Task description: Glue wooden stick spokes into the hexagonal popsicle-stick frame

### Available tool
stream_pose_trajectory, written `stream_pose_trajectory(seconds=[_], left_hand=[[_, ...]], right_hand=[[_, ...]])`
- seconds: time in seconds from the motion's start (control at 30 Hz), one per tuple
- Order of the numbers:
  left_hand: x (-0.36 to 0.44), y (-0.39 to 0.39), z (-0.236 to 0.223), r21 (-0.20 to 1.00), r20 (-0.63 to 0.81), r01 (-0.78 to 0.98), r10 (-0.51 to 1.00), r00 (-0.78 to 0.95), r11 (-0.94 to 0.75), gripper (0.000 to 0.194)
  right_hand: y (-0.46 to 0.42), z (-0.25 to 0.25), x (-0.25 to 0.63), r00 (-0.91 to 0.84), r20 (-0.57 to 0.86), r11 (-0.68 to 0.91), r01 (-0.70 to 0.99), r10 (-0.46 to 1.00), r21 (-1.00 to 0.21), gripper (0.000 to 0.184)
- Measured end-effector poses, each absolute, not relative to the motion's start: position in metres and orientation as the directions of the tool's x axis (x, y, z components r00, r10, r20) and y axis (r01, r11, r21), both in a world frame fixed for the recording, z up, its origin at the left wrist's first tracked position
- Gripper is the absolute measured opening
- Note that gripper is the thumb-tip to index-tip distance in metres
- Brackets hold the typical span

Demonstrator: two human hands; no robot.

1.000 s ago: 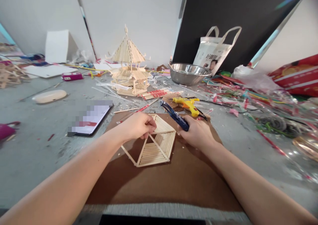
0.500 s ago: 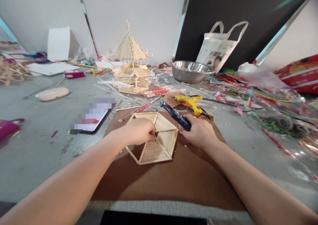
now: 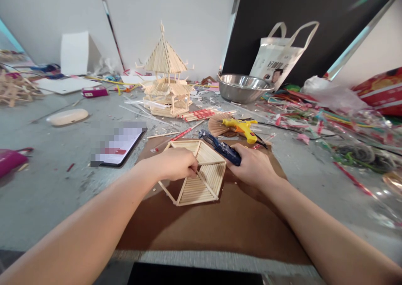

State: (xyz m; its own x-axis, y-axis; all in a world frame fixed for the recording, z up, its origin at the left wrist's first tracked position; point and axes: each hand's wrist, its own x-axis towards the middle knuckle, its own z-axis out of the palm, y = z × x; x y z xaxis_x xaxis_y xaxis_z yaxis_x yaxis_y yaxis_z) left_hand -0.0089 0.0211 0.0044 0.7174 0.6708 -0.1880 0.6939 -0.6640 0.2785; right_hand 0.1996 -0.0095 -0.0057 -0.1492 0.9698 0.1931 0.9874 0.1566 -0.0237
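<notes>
Blue pliers (image 3: 219,148), gripped in the right hand (image 3: 253,163), point forward-left along their long axis; beneath the left hand (image 3: 179,164), pinched closed, lies a hexagonal stick frame (image 3: 196,191).

The left hand (image 3: 179,164) hid part of the hexagonal stick frame (image 3: 195,191), its grasp unclear. The right hand (image 3: 254,164) covered the rear of the blue tool (image 3: 224,149). Left of the left hand, pixelation blurred the phone (image 3: 124,147); beyond the right hand, the view's edge cut off a red package (image 3: 385,93).
</notes>
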Motion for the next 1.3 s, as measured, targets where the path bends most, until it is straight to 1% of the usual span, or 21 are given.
stream_pose_trajectory(seconds=[0.2, 0.53, 0.8, 0.9, 1.0, 1.03, 1.13, 1.23, 1.3], left_hand=[[-0.008, 0.021, 0.005, 0.267, -0.217, 0.717, 0.684, 0.696, -0.644, 0.020], [-0.006, 0.021, 0.004, 0.276, -0.234, 0.733, 0.696, 0.679, -0.622, 0.022], [-0.005, 0.020, 0.006, 0.279, -0.230, 0.737, 0.702, 0.674, -0.616, 0.021], [-0.006, 0.021, 0.006, 0.294, -0.234, 0.736, 0.701, 0.674, -0.610, 0.022], [-0.007, 0.023, 0.004, 0.332, -0.247, 0.727, 0.688, 0.682, -0.601, 0.022], [-0.007, 0.023, 0.004, 0.344, -0.251, 0.726, 0.687, 0.682, -0.596, 0.022], [-0.007, 0.024, 0.003, 0.360, -0.264, 0.732, 0.690, 0.674, -0.578, 0.021], [-0.006, 0.024, 0.003, 0.361, -0.284, 0.747, 0.697, 0.658, -0.558, 0.021], [-0.005, 0.023, 0.004, 0.361, -0.293, 0.754, 0.701, 0.650, -0.548, 0.021]], right_hand=[[-0.009, -0.007, 0.200, -0.167, 0.182, 0.174, 0.985, 0.969, -0.022, 0.029], [-0.008, -0.008, 0.202, -0.183, 0.191, 0.192, 0.981, 0.964, -0.029, 0.026], [-0.009, -0.001, 0.202, -0.152, 0.192, 0.162, 0.986, 0.970, -0.037, 0.031], [-0.004, 0.005, 0.211, -0.062, 0.219, 0.073, 0.997, 0.974, -0.040, 0.033], [0.007, 0.009, 0.232, 0.075, 0.237, -0.062, 0.996, 0.969, -0.061, 0.039], [0.012, 0.009, 0.241, 0.122, 0.235, -0.108, 0.992, 0.964, -0.072, 0.043], [0.026, 0.007, 0.272, 0.324, 0.212, -0.311, 0.946, 0.922, -0.094, 0.065], [0.035, 0.000, 0.301, 0.517, 0.206, -0.503, 0.856, 0.831, -0.121, 0.079], [0.037, -0.007, 0.317, 0.569, 0.181, -0.552, 0.822, 0.802, -0.137, 0.085]])
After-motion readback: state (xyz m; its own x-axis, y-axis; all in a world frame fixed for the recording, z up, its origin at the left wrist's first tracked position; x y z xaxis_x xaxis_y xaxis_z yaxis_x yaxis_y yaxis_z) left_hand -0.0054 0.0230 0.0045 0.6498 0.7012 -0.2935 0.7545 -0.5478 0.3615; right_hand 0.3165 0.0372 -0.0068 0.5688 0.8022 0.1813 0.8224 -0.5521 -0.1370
